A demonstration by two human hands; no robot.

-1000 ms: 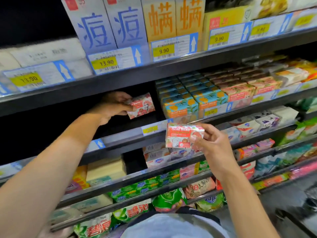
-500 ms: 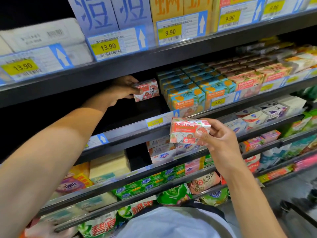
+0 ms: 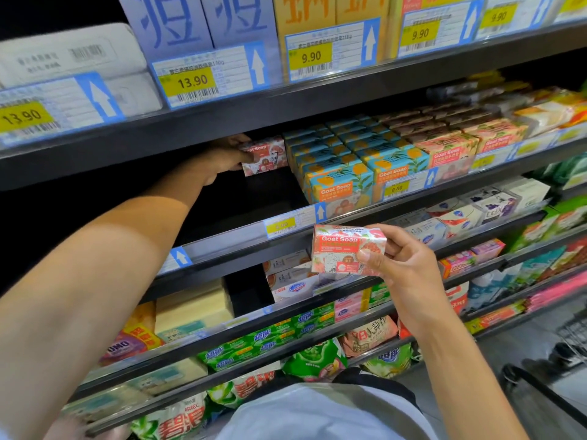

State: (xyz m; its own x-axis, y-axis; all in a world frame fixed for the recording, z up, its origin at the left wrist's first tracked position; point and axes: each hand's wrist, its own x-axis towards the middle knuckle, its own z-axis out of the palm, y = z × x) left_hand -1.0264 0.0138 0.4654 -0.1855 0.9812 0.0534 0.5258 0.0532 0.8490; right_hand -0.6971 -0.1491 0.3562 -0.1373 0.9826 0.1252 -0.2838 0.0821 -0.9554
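Now | left hand [image 3: 227, 154] grips pink box [image 3: 265, 155] inside shelf [image 3: 228, 241] | right hand [image 3: 403, 268] pinches second box [image 3: 343, 249]

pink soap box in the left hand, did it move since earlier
Yes: the pink cardboard soap box in the left hand shifted right, toward the blue cardboard boxes.

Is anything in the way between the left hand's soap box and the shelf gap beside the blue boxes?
Nothing visible. The left hand holds its soap box inside the gap, beside the blue boxes, with dark shelf beneath. The right hand holds the second box lower, out front.
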